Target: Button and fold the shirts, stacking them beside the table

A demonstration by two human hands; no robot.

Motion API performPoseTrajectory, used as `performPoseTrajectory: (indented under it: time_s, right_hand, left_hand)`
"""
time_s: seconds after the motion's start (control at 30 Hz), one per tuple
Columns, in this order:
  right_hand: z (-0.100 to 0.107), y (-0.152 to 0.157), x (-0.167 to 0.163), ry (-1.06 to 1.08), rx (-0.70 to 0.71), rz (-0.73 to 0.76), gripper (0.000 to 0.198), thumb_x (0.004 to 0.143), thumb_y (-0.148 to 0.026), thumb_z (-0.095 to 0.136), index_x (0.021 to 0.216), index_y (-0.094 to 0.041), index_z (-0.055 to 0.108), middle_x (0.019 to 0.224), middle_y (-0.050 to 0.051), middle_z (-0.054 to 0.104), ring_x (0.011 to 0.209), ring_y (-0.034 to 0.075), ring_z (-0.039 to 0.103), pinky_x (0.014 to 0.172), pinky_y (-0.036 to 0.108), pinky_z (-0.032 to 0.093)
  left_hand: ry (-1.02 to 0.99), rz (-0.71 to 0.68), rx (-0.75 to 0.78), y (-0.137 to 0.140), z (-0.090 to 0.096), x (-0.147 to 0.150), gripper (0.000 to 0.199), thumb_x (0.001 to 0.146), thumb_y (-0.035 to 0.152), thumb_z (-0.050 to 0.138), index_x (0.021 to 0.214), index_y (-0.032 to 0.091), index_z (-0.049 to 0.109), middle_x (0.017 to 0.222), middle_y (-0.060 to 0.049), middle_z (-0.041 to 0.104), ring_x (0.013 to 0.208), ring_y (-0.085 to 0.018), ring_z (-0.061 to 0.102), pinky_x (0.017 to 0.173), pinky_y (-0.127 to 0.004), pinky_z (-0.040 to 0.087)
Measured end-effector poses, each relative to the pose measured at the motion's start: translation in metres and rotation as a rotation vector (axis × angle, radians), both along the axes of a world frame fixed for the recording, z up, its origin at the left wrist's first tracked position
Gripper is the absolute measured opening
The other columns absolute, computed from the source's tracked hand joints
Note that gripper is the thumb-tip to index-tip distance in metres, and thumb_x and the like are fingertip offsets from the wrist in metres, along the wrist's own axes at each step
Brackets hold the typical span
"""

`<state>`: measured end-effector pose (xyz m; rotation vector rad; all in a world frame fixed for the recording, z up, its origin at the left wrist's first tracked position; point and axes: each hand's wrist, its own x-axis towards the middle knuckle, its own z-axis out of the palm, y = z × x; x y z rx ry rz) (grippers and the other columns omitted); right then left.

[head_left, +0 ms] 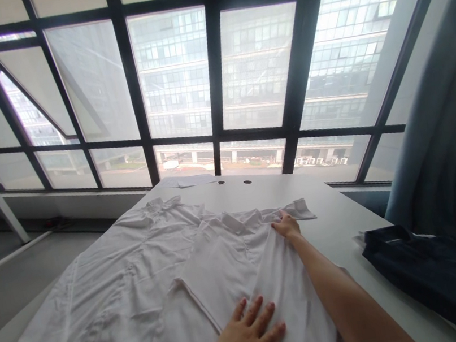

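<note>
Shirt (151,285) lying on surface (333,218) w/ left hand (246,337) pressing flat, fingers spread; right hand (286,225) pinching its shoulder edge.

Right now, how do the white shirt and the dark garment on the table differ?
The white shirt lies spread flat under both hands; the dark garment sits bunched and untouched at the table's right edge. The left hand presses the shirt flat; the right hand holds near its collar.

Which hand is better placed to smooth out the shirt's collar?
Probably the right hand: it already reaches to the far edge of the white shirt, touching the cloth by the collar. The left hand lies flat on the near part, far from it.
</note>
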<state>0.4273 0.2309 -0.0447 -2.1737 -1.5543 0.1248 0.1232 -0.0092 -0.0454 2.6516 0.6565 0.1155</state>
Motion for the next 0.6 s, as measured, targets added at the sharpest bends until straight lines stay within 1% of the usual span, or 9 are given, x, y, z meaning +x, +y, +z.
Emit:
performPoseTrajectory:
  time_s: [0.07,0.13,0.17,0.23,0.3,0.4,0.43,0.5,0.6]
  right_hand:
    - [0.004,0.008,0.002,0.062,0.007,-0.003,0.061,0.077,-0.027,0.064,0.136,-0.015,0.058,0.122,0.015,0.068,0.109,0.029,0.065,0.088,0.034,0.051]
    - [0.009,0.014,0.004,0.066,-0.011,0.022,0.045,0.076,-0.022,0.062,0.120,-0.015,0.070,0.110,0.013,0.073,0.098,0.026,0.069,0.081,0.031,0.053]
    - [0.011,0.015,0.005,0.064,-0.015,0.037,0.037,0.077,-0.021,0.061,0.112,-0.015,0.073,0.105,0.013,0.075,0.094,0.026,0.070,0.079,0.031,0.052]
    - [0.015,0.014,0.006,0.050,-0.013,0.063,0.028,0.080,-0.021,0.060,0.101,-0.015,0.076,0.099,0.012,0.075,0.091,0.025,0.070,0.076,0.030,0.052]
    - [0.018,0.009,0.006,0.021,0.004,0.078,0.025,0.081,-0.024,0.060,0.099,-0.016,0.076,0.100,0.012,0.075,0.094,0.025,0.069,0.078,0.030,0.051]
    - [0.023,-0.002,0.005,-0.041,0.037,0.086,0.027,0.083,-0.030,0.061,0.102,-0.018,0.075,0.110,0.013,0.072,0.102,0.026,0.066,0.084,0.031,0.048]
    - [0.025,-0.005,0.004,-0.060,0.047,0.084,0.029,0.083,-0.031,0.061,0.104,-0.018,0.074,0.113,0.013,0.071,0.105,0.027,0.065,0.085,0.031,0.047]
    - [0.032,-0.011,0.002,-0.089,0.057,0.074,0.031,0.084,-0.033,0.060,0.107,-0.018,0.073,0.113,0.013,0.071,0.107,0.028,0.064,0.087,0.032,0.046]
    - [0.046,-0.019,-0.002,-0.131,0.051,0.055,0.032,0.086,-0.036,0.058,0.109,-0.020,0.073,0.107,0.013,0.073,0.105,0.028,0.066,0.084,0.033,0.047]
  left_hand:
    - [-0.011,-0.008,-0.013,-0.002,0.001,0.001,0.063,0.098,0.055,0.036,0.154,0.027,0.033,0.161,-0.012,0.021,0.148,-0.039,0.013,0.117,-0.066,0.014]
    - [-0.064,0.009,-0.026,-0.003,0.009,-0.001,0.068,0.095,0.060,0.041,0.153,0.027,0.034,0.161,-0.011,0.024,0.148,-0.037,0.018,0.119,-0.062,0.017]
    - [-0.101,0.056,-0.035,-0.002,0.015,-0.003,0.070,0.093,0.062,0.043,0.153,0.026,0.035,0.160,-0.011,0.026,0.148,-0.035,0.023,0.119,-0.057,0.021]
    - [-0.175,0.240,-0.023,0.012,0.028,-0.011,0.068,0.092,0.061,0.046,0.149,0.024,0.041,0.158,-0.011,0.034,0.143,-0.030,0.036,0.118,-0.046,0.031]
    - [-0.215,0.499,0.054,0.043,0.038,-0.024,0.056,0.096,0.053,0.044,0.141,0.020,0.051,0.153,-0.013,0.044,0.138,-0.027,0.043,0.115,-0.041,0.036]
    - [-0.144,0.811,0.206,0.113,0.043,-0.049,0.048,0.096,0.043,0.047,0.130,0.012,0.057,0.145,-0.020,0.050,0.137,-0.031,0.042,0.112,-0.046,0.035]
    - [-0.133,0.890,0.186,0.138,0.043,-0.056,0.044,0.095,0.039,0.049,0.127,0.011,0.059,0.141,-0.020,0.054,0.134,-0.031,0.046,0.110,-0.044,0.036]
    - [-0.202,1.032,0.028,0.182,0.041,-0.065,0.034,0.090,0.037,0.056,0.112,0.012,0.065,0.124,-0.018,0.066,0.122,-0.029,0.056,0.103,-0.037,0.040]
    - [-0.277,1.079,-0.073,0.228,0.042,-0.064,0.029,0.085,0.039,0.060,0.096,0.014,0.068,0.096,-0.012,0.073,0.098,-0.026,0.066,0.083,-0.030,0.047]
